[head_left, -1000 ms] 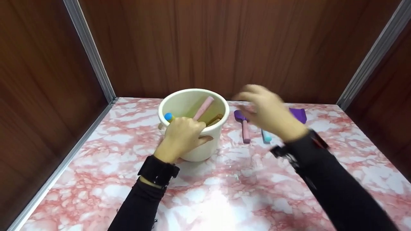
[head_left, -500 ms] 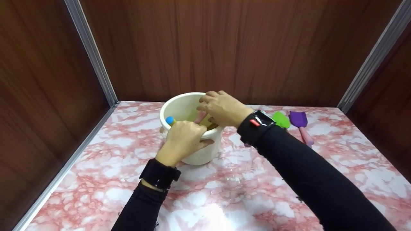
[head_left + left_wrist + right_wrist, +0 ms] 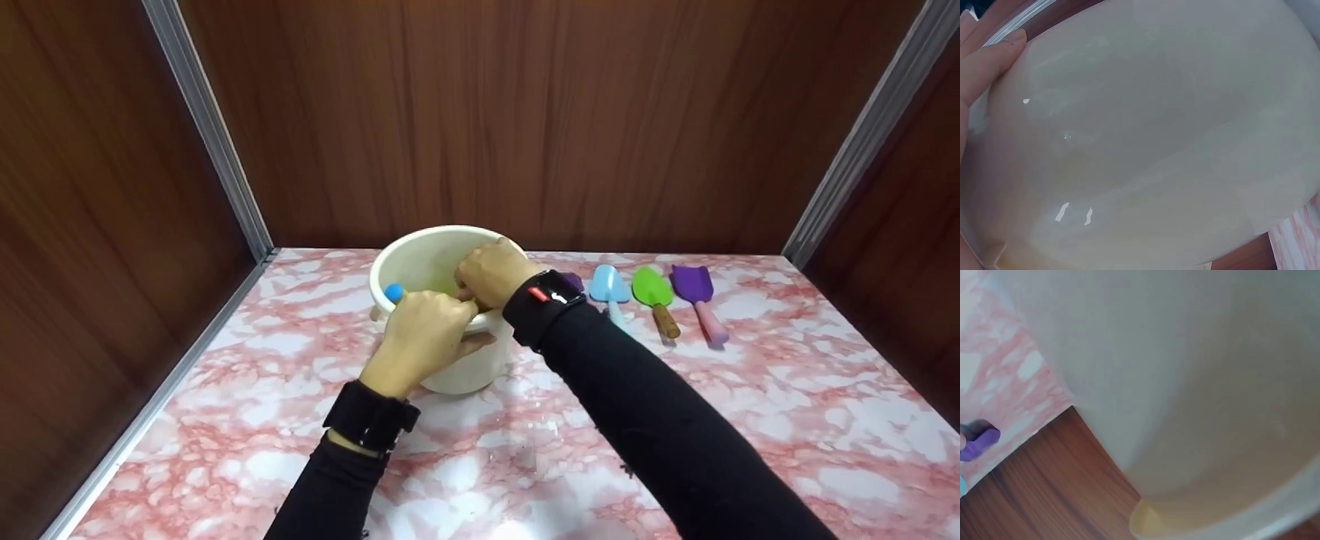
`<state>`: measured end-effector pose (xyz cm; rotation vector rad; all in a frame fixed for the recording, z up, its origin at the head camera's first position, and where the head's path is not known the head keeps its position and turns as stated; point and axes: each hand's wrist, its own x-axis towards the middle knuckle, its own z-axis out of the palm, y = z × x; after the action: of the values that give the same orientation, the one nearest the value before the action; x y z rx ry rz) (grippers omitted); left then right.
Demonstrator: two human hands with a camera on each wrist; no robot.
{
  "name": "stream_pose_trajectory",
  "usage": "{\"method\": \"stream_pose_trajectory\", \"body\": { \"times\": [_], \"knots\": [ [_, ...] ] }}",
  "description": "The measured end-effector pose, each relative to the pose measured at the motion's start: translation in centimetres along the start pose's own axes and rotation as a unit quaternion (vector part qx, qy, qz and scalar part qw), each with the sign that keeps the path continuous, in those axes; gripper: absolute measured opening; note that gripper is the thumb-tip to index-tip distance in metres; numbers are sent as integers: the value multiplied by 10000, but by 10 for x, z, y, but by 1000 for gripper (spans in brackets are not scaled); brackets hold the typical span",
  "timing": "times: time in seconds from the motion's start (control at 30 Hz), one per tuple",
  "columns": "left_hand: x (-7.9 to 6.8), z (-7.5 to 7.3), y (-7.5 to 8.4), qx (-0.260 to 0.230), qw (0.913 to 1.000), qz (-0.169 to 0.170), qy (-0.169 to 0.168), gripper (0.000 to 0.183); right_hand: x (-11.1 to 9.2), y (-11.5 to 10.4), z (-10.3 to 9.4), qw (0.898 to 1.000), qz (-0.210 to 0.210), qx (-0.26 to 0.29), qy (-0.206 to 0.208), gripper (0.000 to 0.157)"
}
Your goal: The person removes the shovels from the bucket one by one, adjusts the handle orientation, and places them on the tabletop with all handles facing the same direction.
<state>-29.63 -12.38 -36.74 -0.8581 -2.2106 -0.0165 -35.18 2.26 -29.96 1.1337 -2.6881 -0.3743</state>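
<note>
Cream plastic bucket [image 3: 465, 367] upright on pink-and-white marbled tabletop [image 3: 225, 420], mouth upward, long axis vertical, a person's left hand [image 3: 421, 330] gripping its near rim, right hand [image 3: 493, 274] inside, its hold too hidden to tell, blue-ended handle [image 3: 394, 292] beside left hand, green-bladed brown-handled trowel [image 3: 652, 288] farther right.

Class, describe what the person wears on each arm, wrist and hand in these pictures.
Both the left hand and the right hand are ungloved. The left sleeve and right sleeve are black. A wide black left wristband sits just beyond that sleeve's end. The black right wristband carries a glossy dark unit with a red-orange mark beside it.
</note>
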Motion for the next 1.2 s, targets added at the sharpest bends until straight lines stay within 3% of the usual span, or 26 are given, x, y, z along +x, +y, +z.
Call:
{"method": "stream_pose_trajectory", "body": {
  "times": [0.23, 0.37, 0.53, 0.7, 0.9, 1.03, 1.2],
  "knots": [
    [-3, 3, -1, 110, 9998, 99, 108, 44, 6, 0, 14, 9981, 180, 588, 18, 13],
    [-4, 4, -2, 57, 9999, 54, 79, 45, 6, -3, 16, 9989, -49, -122, 440, 20],
    [-4, 6, -5, 100, 9999, 6, 64, 41, 5, -4, 15, 9877, -72, -1236, 960, 37],
    [-4, 7, -5, 203, 9998, 54, 39, 44, 3, 7, 12, 9815, -11, -1680, 922, 42],
    [-3, 6, -5, 101, 9999, 59, -91, 48, -4, 35, 3, 9900, 117, -1277, 582, 40],
    [-2, 6, -6, 76, 9999, 82, -9, 48, -13, 56, -1, 9921, 187, -874, 879, 34],
    [-1, 5, -7, -88, 9999, 88, 57, 48, -25, 79, -2, 9870, 414, -596, 1432, 36]
  ]
}}
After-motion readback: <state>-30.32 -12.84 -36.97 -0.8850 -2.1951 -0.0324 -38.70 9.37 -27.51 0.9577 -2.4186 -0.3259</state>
